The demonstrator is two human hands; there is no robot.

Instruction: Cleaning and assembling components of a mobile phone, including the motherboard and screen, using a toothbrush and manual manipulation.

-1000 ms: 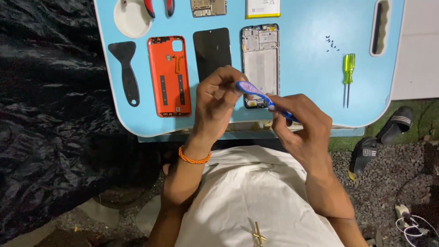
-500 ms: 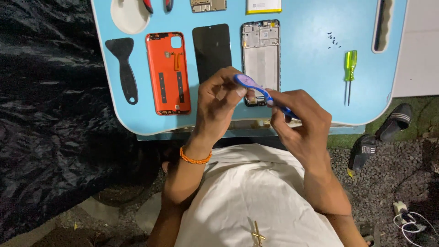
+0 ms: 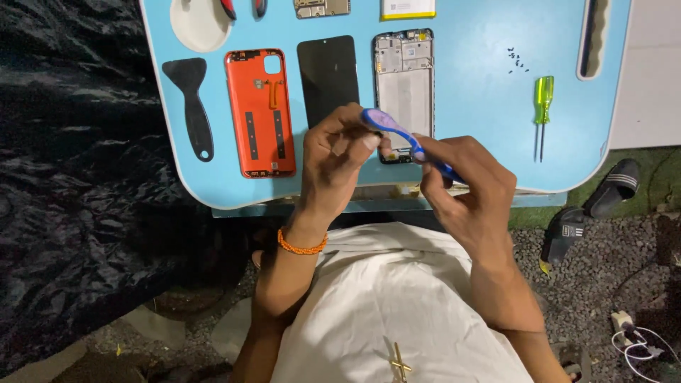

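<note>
Blue table (image 3: 468,92) w/ orange back cover (image 3: 260,112), black screen (image 3: 328,76), phone frame (image 3: 404,78); both hands (image 3: 397,170) pinching blue-purple tool (image 3: 408,142).

Your hands grip blue tool (image 3: 404,138): glossy smooth plastic. Orange back cover (image 3: 260,112): matt plastic. Black screen panel (image 3: 329,78): glossy glass look. Phone frame (image 3: 404,85): dull grey metal look. Table (image 3: 468,92): smooth light-blue, slight sheen. Screwdriver (image 3: 543,106): translucent yellow-green plastic handle, metal shaft. Black sheet (image 3: 71,177) at your left: wrinkled, shiny plastic.

A makeshift outdoor phone-repair spot: a small blue table (image 3: 468,106) laid with a stripped phone frame (image 3: 403,74), an orange back cover (image 3: 260,112) and a screwdriver (image 3: 543,106), above gravel ground (image 3: 603,284) and sandals (image 3: 616,187).
</note>
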